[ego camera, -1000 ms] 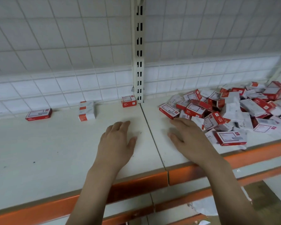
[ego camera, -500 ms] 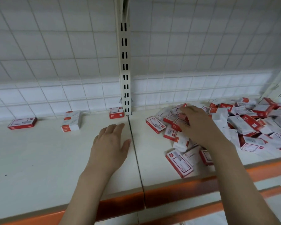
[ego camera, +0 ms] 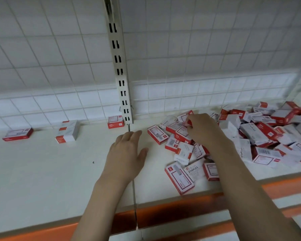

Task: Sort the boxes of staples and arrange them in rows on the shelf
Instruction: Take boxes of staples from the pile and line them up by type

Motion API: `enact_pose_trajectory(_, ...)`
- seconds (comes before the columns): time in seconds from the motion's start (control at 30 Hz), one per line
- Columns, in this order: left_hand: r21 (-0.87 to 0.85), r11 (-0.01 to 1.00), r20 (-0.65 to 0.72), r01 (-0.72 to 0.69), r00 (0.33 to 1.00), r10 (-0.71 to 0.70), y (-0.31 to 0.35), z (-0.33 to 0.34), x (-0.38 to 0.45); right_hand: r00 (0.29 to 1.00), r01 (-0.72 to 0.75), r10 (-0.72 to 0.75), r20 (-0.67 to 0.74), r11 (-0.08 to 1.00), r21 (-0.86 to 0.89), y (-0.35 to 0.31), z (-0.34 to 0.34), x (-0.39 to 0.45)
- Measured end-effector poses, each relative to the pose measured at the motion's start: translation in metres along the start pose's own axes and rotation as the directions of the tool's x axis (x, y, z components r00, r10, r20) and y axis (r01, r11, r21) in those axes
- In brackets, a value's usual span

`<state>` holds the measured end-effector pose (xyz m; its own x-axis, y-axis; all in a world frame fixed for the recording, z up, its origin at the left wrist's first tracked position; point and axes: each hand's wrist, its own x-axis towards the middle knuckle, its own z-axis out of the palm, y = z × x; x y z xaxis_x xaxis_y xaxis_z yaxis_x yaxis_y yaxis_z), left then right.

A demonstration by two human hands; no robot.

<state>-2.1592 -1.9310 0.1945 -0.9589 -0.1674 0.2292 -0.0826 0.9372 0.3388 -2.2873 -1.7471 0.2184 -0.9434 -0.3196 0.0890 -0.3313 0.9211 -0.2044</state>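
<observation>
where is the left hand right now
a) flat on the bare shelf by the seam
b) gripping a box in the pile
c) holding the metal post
a: the left hand lies open on the shelf, while the right hand reaches into the pile of boxes.

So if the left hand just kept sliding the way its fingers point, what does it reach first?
The left hand lies flat on the shelf, fingers aimed toward the slotted upright at the back. Bare shelf lies ahead, so probably the upright's base first; the lone staple box sits just left of that line.
</observation>
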Motion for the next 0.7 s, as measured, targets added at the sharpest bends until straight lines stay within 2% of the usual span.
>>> enact_pose_trajectory(0.13, 0.018, 0.994, 0.073, -0.111, 0.991, 0.109, 0.012, 0.003, 0.0, 0.992, 0.01, 0.007, -0.122, 0.991, 0.132, -0.001, -0.011, -0.01)
enact_pose_trajectory(0.33, -0.026, 0.98, 0.193, -0.199, 0.961, 0.2, 0.031, 0.012, -0.009, 0.96, 0.064, -0.014, -0.278, 0.983, 0.171, 0.005, -0.025, -0.05)
enact_pose_trajectory(0.53, -0.04, 0.977, 0.288, -0.207, 0.934, 0.21, 0.048, 0.026, -0.023, 0.947, 0.116, -0.03, -0.318, 0.96, 0.256, 0.009, -0.022, -0.091)
enact_pose_trajectory(0.7, 0.013, 0.97, 0.286, -0.242, 0.931, 0.228, 0.05, 0.035, -0.027, 0.948, 0.13, -0.039, -0.315, 0.953, 0.273, 0.017, -0.015, -0.112)
